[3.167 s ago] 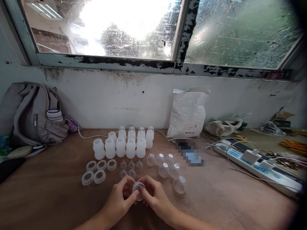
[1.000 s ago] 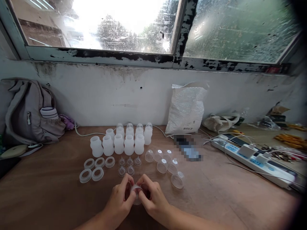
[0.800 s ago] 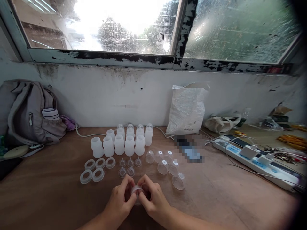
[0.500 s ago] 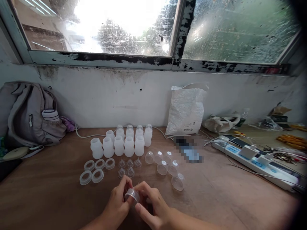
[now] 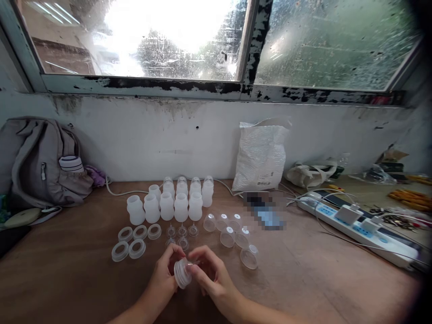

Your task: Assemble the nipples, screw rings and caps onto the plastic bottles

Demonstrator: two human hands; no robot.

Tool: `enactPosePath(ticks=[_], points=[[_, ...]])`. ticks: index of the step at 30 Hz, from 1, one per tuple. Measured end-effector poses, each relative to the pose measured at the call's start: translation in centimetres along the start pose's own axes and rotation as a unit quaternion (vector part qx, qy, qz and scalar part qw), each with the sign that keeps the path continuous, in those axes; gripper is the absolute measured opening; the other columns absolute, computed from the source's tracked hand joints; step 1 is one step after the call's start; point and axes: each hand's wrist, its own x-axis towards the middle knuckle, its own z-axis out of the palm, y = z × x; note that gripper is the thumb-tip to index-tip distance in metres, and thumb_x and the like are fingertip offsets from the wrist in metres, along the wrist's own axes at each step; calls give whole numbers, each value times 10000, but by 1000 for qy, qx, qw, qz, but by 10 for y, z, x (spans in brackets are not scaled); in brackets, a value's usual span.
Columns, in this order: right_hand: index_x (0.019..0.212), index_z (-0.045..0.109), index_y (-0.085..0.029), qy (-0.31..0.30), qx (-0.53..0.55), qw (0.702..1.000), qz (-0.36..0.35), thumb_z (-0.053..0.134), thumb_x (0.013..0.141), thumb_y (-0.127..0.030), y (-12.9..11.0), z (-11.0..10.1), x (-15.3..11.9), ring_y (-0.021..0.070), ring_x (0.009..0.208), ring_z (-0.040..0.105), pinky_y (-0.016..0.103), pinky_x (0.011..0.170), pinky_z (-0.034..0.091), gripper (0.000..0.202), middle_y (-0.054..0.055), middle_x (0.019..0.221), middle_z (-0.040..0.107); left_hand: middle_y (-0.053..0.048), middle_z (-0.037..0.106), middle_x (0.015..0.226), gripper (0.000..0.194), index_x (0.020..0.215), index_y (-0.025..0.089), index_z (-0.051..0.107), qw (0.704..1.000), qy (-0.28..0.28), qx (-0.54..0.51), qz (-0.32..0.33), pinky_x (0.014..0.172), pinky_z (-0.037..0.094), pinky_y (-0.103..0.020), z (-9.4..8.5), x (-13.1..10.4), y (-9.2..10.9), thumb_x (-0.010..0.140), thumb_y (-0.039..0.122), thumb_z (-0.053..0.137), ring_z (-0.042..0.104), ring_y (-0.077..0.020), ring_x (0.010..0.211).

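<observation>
Near the front of the table my left hand (image 5: 166, 269) is closed round a translucent screw ring (image 5: 181, 275), its threaded side tilted toward the lower left. The thumb and fingers of my right hand (image 5: 216, 280) pinch at the ring's other side; a clear soft part seems to be there, mostly hidden by the fingers. Just beyond my hands stand several clear silicone nipples (image 5: 182, 231). Loose screw rings (image 5: 137, 248) lie to their left, and clear dome caps (image 5: 249, 258) to their right. Behind them are frosted small bottles (image 5: 182, 208), some at the back with clear domes on top.
On the right a white power strip (image 5: 357, 229) with plugs and cables crosses the table. A blurred-out phone-like object (image 5: 266, 213) lies before a white padded bag (image 5: 259, 155) against the wall. A grey backpack (image 5: 40, 157) sits at the left.
The ring has tipped so that its threaded side faces lower left. My right thumb has moved up against it, and my fingers have shifted round the ring.
</observation>
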Motion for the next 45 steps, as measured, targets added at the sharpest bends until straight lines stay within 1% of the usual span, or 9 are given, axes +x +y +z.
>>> enactPosePath(ticks=[6,9,12,16,23,30,36,41,45], points=[[747,459,-155,61,50,997,21,533,805,-395,-1,-9,5,35,402,372,150,360,300,258,-38,611,450,-15,551,790,165,876,184,494,979,-19,185,79,559,412,-218,-4,-8,25,754,276,557,515,-134,663],[744,465,-160,117,41,992,-17,521,819,-375,-8,-21,9,40,409,361,151,374,296,235,-57,558,396,-58,552,927,186,945,188,520,926,17,324,192,738,418,-288,-17,-3,57,763,225,523,510,-185,850],[770,498,-160,137,24,989,-54,547,803,-358,-19,-31,14,42,411,360,156,377,296,206,-58,555,391,-41,567,820,149,823,179,557,879,71,421,210,756,408,-291,-43,24,95,809,290,459,514,-177,806],[803,518,-164,146,20,985,-86,580,775,-349,-33,-35,17,47,409,370,163,374,306,198,-49,573,431,-62,583,973,320,846,169,598,796,132,581,113,878,346,-302,-87,86,135,809,427,412,483,-215,979],[770,521,-164,115,25,987,-107,567,777,-360,-46,-35,14,45,405,367,166,371,300,201,-47,583,430,-45,613,595,410,594,131,624,786,30,614,-67,615,411,-282,-125,153,132,716,511,529,589,-228,692],[764,524,-162,109,18,988,-109,555,785,-353,-51,-36,14,46,414,373,168,382,299,194,-45,583,434,-17,593,781,271,828,113,577,774,26,627,-91,625,462,-279,-116,153,126,821,372,497,563,-129,672],[757,542,-159,126,10,985,-117,557,781,-348,-54,-41,16,50,416,374,167,382,292,190,-43,565,440,-100,593,914,271,865,138,599,740,171,649,37,641,408,-280,-109,132,176,763,337,445,557,-236,828],[788,553,-159,167,-6,976,-137,551,784,-340,-62,-51,19,66,427,419,175,396,318,182,-33,560,477,-51,556,867,204,808,174,559,689,237,617,299,657,421,-264,-61,76,195,781,322,422,540,-181,757],[822,549,-162,193,-9,970,-150,540,796,-332,-68,-59,22,76,434,434,181,408,328,172,-38,545,465,-30,538,758,123,717,175,530,766,99,534,343,646,433,-244,-8,29,152,772,263,463,513,-136,659]])
